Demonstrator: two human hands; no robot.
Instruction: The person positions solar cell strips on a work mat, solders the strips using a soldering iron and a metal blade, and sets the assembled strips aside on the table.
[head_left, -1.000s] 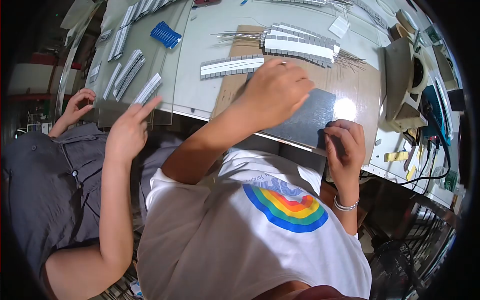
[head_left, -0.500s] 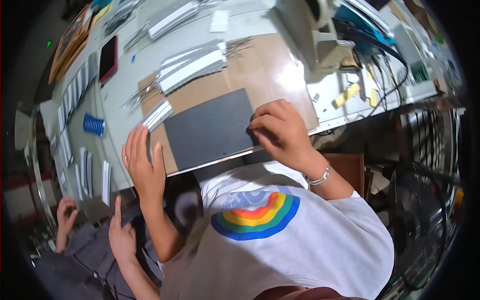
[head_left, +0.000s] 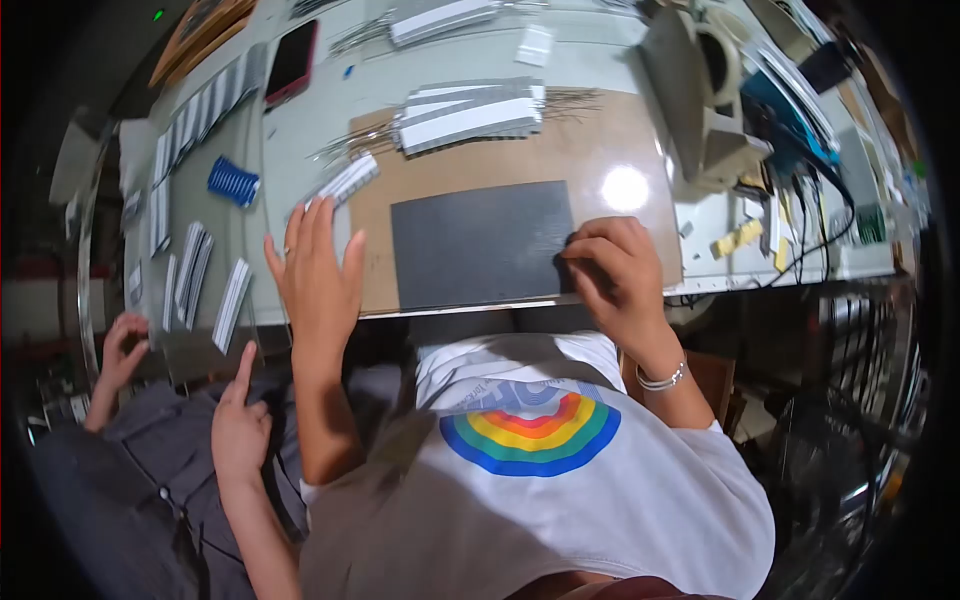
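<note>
Left hand [head_left: 320, 275]: released, fingers extended, fingertips at the near end of a short white-and-grey strip stack [head_left: 352, 179]; contact cannot be confirmed. Right hand [head_left: 615, 262]: fingers curled beside the right edge of a dark grey sheet [head_left: 483, 245]; whether it grips anything cannot be determined. The sheet lies on brown cardboard [head_left: 625, 135], close to the front edge of the bench [head_left: 300, 140].

Caution: a pull by the right hand could draw the sheet over the bench edge. A sideways sweep of the left fingers could skew the strip stack if its strips are loose. Fine wires projecting from the large strip bundle [head_left: 470, 115] could snag a passing hand and bend.

Change from one second ago: the left hand has shifted from above the sheet to the strip stack, exposing the sheet's left part. The right hand remains at the sheet's right edge.
</note>
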